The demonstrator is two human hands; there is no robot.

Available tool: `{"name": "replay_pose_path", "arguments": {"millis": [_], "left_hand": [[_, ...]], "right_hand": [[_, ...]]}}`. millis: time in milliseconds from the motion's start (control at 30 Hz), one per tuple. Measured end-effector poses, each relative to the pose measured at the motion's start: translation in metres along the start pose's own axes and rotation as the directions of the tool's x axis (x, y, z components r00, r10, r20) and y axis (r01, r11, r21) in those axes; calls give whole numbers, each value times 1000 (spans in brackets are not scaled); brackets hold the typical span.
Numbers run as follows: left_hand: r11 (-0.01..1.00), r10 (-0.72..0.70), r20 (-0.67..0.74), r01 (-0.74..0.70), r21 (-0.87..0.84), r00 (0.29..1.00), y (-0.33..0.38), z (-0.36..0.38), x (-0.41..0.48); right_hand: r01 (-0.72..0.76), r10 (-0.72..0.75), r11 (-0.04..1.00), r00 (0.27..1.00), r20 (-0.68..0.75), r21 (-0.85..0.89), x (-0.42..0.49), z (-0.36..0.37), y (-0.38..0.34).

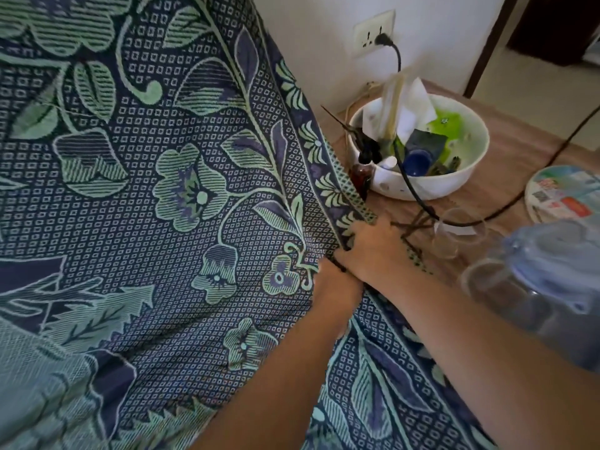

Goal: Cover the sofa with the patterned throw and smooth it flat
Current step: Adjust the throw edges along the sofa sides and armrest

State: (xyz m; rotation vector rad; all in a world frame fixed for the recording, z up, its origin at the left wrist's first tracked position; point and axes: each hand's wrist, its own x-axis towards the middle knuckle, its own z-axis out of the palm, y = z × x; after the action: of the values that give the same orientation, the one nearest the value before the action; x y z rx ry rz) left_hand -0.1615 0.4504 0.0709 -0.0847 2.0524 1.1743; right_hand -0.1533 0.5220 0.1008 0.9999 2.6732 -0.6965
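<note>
Two hands: meeting at patterned throw (194, 203) edge, next to bowl (406, 187)
Right hand (373, 251): clamped on the border
Left hand (334, 287): tucked into fold, can't tell grip tbh

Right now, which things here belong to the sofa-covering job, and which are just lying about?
In the job: patterned throw, left hand, right hand gripping its edge.
Lying about: white bowl, black cable, clear glass, plastic jug, side table.
</note>
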Motion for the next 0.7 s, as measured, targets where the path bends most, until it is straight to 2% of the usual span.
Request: {"name": "replay_pose_path", "arguments": {"millis": [100,200,267,333,433,633,700], "left_hand": [[992,34,65,-26,-126,997,-5,4,0],[976,54,67,-39,-215,996,-16,5,-4],[987,96,-1,-96,-127,995,-23,7,-9],[989,140,-138,-145,-28,980,-28,9,-18],[991,122,-189,-129,-24,974,-32,13,-41],[999,-36,56,36,5,998,-41,35,-105],[998,-10,128,17,-55,992,-46,43,-114]], "right_hand": [[38,-38,999,999,23,-9,-1,1,4],[83,-82,996,996,21,-14,-4,3,8],[113,-113,994,993,24,0,-11,3,9],[124,-124,991,992,-2,48,-21,0,11],[80,-76,989,996,-39,121,-40,-8,17],[-80,79,997,997,-24,-16,-91,-20,44],[-113,112,993,994,-10,-36,-108,-23,57]]}}
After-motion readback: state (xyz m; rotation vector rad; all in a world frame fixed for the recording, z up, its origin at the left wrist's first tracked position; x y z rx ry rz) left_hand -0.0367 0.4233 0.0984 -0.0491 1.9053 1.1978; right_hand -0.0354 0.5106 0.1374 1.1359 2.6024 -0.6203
